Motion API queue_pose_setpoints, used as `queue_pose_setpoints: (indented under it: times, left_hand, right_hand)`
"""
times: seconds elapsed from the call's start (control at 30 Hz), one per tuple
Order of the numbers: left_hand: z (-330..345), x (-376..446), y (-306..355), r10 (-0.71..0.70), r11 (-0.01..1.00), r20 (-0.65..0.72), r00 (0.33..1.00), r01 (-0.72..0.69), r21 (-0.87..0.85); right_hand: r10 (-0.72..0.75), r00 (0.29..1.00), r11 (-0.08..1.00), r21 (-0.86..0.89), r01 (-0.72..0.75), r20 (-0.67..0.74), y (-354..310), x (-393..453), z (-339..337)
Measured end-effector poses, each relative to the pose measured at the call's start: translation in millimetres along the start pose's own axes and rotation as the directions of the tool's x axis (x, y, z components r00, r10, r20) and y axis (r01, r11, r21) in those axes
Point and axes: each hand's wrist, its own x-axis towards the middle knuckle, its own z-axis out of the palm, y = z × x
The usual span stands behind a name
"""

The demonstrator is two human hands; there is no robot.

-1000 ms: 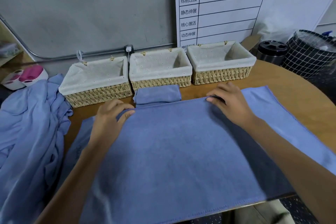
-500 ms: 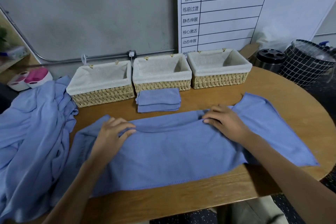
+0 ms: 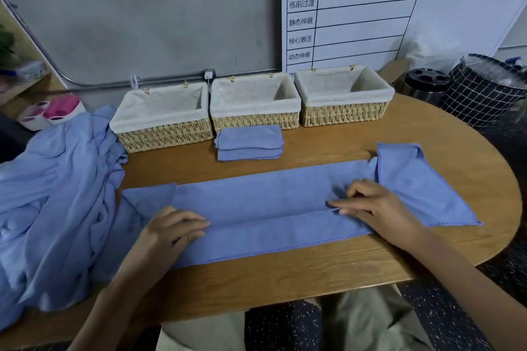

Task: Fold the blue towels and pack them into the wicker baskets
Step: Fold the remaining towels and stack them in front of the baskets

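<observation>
At nine o'clock one heap of unfolded towels (image 3: pixel 54 194) is spilling over the table (image 3: pixel 285 279) edge. My left hand (image 3: pixel 168 234) and right hand (image 3: pixel 379 208) are pinching the folded-over edge of the blue towel (image 3: pixel 271 208), lying lengthwise left to right. At twelve o'clock three wicker baskets (image 3: pixel 255 102) are standing empty, one folded towel (image 3: pixel 249 142) lying just before them.
</observation>
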Motion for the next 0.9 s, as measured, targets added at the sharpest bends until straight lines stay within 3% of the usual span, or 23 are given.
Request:
queue_pose_setpoints:
  times: [0.23,0.43,0.57,0.73,0.9]
  left_hand:
    - [-13.1,11.2,3.1,-0.022,1.0,-0.151,0.988,0.023,0.003]
    - [-8.6,-18.5,3.2,-0.013,0.998,0.011,1.0,0.014,-0.058]
    - [-11.5,-25.1,4.6,-0.031,0.999,0.048,0.998,0.031,-0.013]
    - [-21.1,-27.5,13.5,0.056,0.988,0.04,0.998,-0.061,0.142]
    - [-27.0,-29.2,23.0,0.133,0.969,0.022,0.991,-0.134,0.208]
  right_hand:
    - [-0.036,0.992,0.993,-0.113,0.022,-0.12,-22.6,4.4,-17.8]
    - [-0.114,0.99,0.942,-0.307,0.135,0.086,-29.1,-21.3,-19.4]
    - [-0.102,0.994,0.957,-0.268,0.111,0.047,-29.6,-24.6,-18.7]
    - [-0.037,0.998,0.97,-0.238,0.046,0.044,-27.6,-33.1,-23.7]
    - [-0.088,0.996,0.953,-0.293,0.081,-0.011,-33.7,-32.4,-24.8]
